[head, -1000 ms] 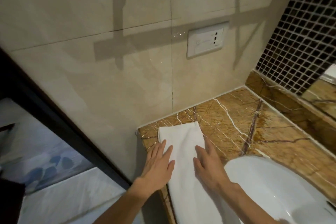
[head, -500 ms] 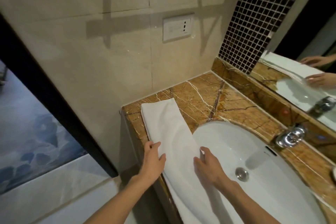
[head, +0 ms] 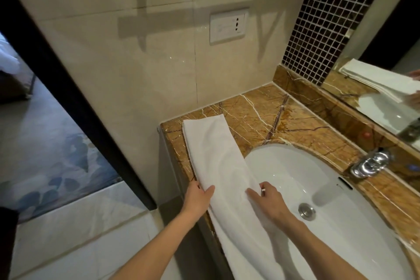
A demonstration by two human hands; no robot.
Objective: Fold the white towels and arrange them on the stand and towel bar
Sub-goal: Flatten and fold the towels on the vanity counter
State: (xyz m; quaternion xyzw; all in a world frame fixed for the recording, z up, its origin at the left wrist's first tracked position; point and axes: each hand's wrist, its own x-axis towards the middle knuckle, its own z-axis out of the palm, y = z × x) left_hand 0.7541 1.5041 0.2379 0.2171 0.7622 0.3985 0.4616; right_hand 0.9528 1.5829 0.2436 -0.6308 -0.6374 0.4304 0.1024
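No text, label or number is legible anywhere here

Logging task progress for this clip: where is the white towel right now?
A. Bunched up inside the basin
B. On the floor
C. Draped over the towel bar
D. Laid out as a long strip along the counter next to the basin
D: the white towel lies flat as a long strip on the marble counter, left of the basin.

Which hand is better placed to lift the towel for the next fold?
Left, slightly: the left hand pinches the towel at the counter edge, thumb on top, fingers underneath. The right hand holds the edge over the sink, mostly from above.
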